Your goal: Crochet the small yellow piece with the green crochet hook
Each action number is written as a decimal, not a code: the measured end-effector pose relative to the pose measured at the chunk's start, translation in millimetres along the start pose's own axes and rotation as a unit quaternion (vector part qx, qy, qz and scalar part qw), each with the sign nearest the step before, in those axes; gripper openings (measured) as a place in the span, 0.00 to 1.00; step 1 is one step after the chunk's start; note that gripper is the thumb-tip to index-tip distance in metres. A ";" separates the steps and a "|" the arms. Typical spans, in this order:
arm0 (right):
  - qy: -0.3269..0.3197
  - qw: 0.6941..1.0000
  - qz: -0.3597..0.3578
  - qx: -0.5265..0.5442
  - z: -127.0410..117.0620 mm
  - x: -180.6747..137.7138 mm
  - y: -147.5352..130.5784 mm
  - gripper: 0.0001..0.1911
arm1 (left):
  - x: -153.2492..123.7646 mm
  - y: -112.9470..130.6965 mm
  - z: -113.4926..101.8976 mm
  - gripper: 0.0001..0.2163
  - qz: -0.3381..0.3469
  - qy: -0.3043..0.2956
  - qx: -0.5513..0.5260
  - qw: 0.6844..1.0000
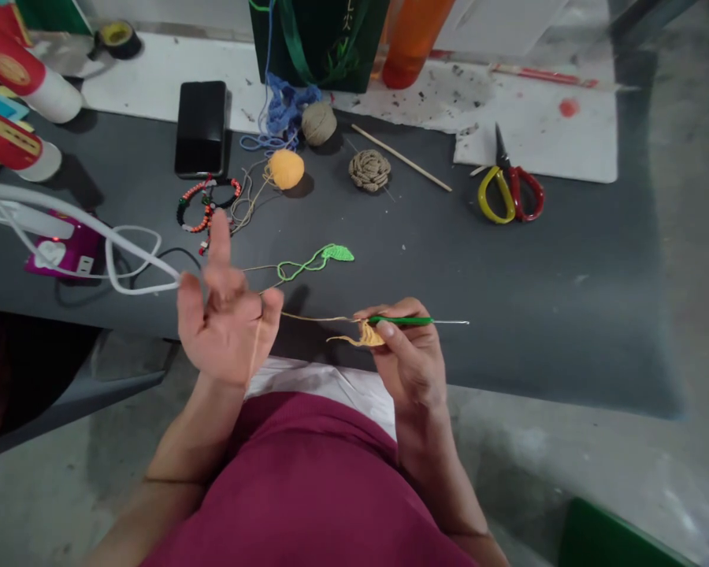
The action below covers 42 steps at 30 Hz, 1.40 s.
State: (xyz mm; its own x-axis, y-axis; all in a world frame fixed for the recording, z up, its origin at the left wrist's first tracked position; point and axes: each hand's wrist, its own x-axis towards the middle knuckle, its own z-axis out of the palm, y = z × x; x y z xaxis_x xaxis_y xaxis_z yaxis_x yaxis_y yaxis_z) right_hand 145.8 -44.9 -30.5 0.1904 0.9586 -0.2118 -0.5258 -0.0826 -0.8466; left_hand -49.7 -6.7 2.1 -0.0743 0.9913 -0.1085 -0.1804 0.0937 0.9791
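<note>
Dark grey desk, both hands over its near edge. Left grip wide open, fingers spread, pale tan yarn running down past the palm. Right grip closed on a green crochet hook and a small yellow crocheted piece. Just beyond, on the desk, a green crocheted leaf trailing thread.

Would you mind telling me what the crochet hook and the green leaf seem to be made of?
The crochet hook looks like shiny metal, with a smooth green grip, perhaps plastic. The leaf seems matte yarn, its crocheted stitches showing.
</note>
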 end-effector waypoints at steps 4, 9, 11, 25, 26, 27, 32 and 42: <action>-0.018 1.000 -0.022 0.000 3.6 -0.6 4.1 0.14 | -4.6 -6.2 0.9 0.34 0.149 -0.220 0.082 0.961; -0.015 0.998 -0.054 0.030 10.1 -1.1 6.1 0.12 | -10.5 -11.1 11.2 0.26 0.220 -0.270 0.276 0.896; -0.030 0.996 -0.063 0.051 12.4 -1.5 5.5 0.10 | -12.5 -11.2 15.3 0.23 0.189 -0.243 0.282 0.909; -0.084 0.942 -0.275 -0.176 2.0 -2.0 2.8 0.10 | -19.7 -16.2 45.4 0.40 -0.144 -0.167 -0.115 0.969; -0.079 0.918 -0.322 -0.219 0.3 -1.6 4.2 0.13 | -20.9 -16.8 46.6 0.40 -0.136 -0.154 -0.116 0.972; -0.072 0.891 -0.366 -0.257 -1.1 -1.3 6.2 0.16 | -22.1 -17.7 47.7 0.40 -0.130 -0.142 -0.118 0.974; -0.024 0.842 -0.449 -0.299 -1.1 -2.8 22.0 0.21 | -24.2 -22.7 50.1 0.40 -0.173 -0.149 -0.178 0.957; -0.089 0.985 -0.148 -0.024 17.8 -2.0 16.8 0.05 | -11.8 -20.3 39.2 0.32 -0.342 -0.227 -0.260 0.874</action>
State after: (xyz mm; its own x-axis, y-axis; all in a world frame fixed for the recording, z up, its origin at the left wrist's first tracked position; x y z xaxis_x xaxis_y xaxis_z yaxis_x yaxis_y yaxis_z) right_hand 121.9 -43.3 -35.6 0.1783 0.9749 0.1334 -0.4280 0.1989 -0.8816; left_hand -6.8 -16.7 -9.8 0.6012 0.6647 -0.4435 -0.4604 0.7418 0.4877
